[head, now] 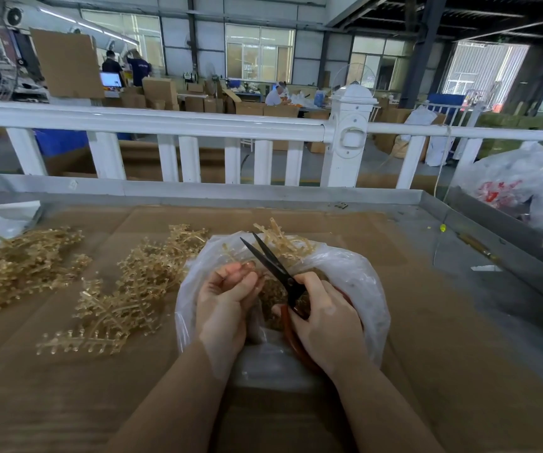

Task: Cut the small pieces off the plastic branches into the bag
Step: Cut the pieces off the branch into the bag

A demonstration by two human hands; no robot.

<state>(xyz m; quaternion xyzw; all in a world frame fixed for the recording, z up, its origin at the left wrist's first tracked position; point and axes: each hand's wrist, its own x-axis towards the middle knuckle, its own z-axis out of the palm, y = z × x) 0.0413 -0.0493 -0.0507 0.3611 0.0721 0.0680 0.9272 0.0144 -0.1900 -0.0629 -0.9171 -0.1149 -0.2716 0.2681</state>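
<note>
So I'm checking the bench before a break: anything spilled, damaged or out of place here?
Nothing stands out. The left hand holds a plastic branch piece over the open plastic bag, the right hand grips the scissors, and the uncut plastic branches lie in piles on the cardboard.

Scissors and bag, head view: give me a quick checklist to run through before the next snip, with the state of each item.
1. Scissors blades open: ok.
2. Right hand grips the red handles: ok.
3. Left hand holds a plastic piece over the bag: ok.
4. Piece seated between the blades: cannot tell, the fingers hide it.
5. Left fingers out of the blades' path: cannot tell.
6. Uncut branches lie beside the bag: ok.
</note>
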